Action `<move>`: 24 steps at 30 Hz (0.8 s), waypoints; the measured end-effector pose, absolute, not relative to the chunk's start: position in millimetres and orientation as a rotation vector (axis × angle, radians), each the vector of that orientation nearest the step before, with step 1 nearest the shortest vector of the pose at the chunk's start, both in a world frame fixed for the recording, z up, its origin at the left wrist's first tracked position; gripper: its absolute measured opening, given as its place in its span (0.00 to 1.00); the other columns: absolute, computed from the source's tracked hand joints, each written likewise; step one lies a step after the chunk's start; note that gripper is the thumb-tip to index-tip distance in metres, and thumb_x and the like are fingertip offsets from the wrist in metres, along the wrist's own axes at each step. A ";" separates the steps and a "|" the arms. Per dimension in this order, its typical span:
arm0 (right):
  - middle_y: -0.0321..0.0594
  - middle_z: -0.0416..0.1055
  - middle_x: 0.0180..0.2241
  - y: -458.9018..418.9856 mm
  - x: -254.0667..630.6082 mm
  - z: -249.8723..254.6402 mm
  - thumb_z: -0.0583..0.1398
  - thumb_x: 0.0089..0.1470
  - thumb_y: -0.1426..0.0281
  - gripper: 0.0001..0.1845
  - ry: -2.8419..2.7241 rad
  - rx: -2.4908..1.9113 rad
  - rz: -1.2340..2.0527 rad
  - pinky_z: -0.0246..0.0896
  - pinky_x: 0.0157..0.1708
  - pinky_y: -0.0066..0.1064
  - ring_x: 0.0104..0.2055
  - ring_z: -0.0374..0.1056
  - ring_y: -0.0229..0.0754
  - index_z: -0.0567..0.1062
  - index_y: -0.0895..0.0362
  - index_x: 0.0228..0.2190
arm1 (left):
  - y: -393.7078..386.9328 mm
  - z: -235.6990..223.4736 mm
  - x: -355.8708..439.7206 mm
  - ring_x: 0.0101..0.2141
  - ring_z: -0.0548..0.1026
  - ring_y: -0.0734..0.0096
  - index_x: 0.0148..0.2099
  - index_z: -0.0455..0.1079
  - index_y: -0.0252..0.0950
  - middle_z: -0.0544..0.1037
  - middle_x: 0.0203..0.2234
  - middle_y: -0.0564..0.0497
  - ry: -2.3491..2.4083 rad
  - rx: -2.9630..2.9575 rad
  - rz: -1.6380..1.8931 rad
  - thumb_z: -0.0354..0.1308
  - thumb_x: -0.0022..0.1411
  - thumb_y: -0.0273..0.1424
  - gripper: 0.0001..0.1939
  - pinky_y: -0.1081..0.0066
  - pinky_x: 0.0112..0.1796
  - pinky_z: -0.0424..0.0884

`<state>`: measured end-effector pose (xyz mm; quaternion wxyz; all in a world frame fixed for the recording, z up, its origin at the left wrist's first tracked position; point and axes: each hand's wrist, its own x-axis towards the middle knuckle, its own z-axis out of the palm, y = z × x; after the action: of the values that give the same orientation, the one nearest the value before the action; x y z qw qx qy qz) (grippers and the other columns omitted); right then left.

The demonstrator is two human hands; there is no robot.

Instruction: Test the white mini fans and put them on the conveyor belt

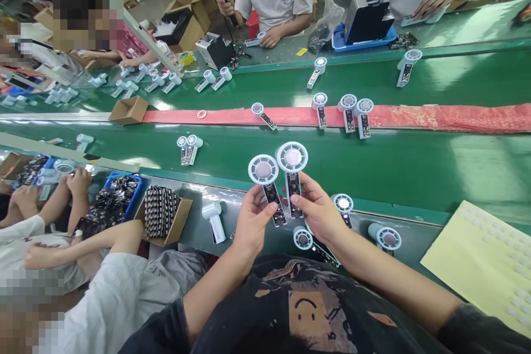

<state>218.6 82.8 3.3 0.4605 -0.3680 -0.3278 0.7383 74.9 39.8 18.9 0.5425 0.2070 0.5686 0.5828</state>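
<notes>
My left hand [254, 220] is closed around the handle of a light-blue handheld fan [263, 169], whose dark circuit board shows along the open handle. A second handheld fan [292, 157] of the same kind is gripped by my right hand [317, 211], thumb across its board. Both fans are held upright side by side, round heads away from me, above the near edge of the green belt. Below my right hand lies another fan [303, 238], partly covered by my forearm. One more fan [343, 203] sits just right of that hand.
A fan [213, 221] lies left of me, beside a cardboard box [182, 221] of black-and-white parts. Several fans rest on the green conveyor [232, 146] and its pink strip [232, 116]. A yellow sheet [464, 260] with small white pieces is at right. Co-workers sit left and opposite.
</notes>
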 end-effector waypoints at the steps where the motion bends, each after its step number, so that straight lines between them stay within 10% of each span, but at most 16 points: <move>1: 0.38 0.73 0.49 80.6 218.3 1.5 0.70 0.47 0.63 0.29 -0.910 -0.942 1.755 0.69 0.50 0.44 0.47 0.70 0.48 0.73 0.45 0.52 | 39.8 18.8 75.8 0.47 0.77 0.65 0.51 0.69 0.44 0.78 0.49 0.50 1.359 0.480 1.416 0.78 0.42 0.37 0.34 0.63 0.51 0.72; 7: 0.49 0.63 0.55 70.0 208.9 -6.1 0.66 0.40 0.72 0.40 -1.536 -1.052 1.167 0.61 0.60 0.50 0.60 0.61 0.57 0.66 0.52 0.57 | 43.9 13.1 88.1 0.46 0.78 0.64 0.47 0.68 0.43 0.79 0.44 0.50 1.355 0.494 1.522 0.78 0.43 0.40 0.31 0.64 0.50 0.73; 16: 0.42 0.72 0.35 200.8 216.0 -59.3 0.65 0.42 0.61 0.22 -1.558 -1.508 0.935 0.69 0.41 0.45 0.38 0.70 0.52 0.72 0.54 0.40 | 57.0 -9.3 78.5 0.63 0.68 0.53 0.60 0.69 0.47 0.70 0.63 0.42 1.258 0.591 1.318 0.72 0.51 0.49 0.35 0.52 0.63 0.61; 24: 0.63 0.71 0.44 352.8 197.2 -89.5 0.67 0.44 0.69 0.20 -1.664 -1.957 0.840 0.63 0.50 0.56 0.51 0.69 0.69 0.74 0.63 0.40 | -24.4 -43.0 9.6 0.48 0.79 0.49 0.45 0.78 0.41 0.82 0.45 0.42 1.702 0.208 1.413 0.74 0.42 0.52 0.30 0.53 0.53 0.72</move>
<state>197.2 352.8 -89.5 0.2176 -0.7068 -0.6009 0.3034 9.6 -24.4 -43.0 0.4439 0.0838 0.6865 0.5698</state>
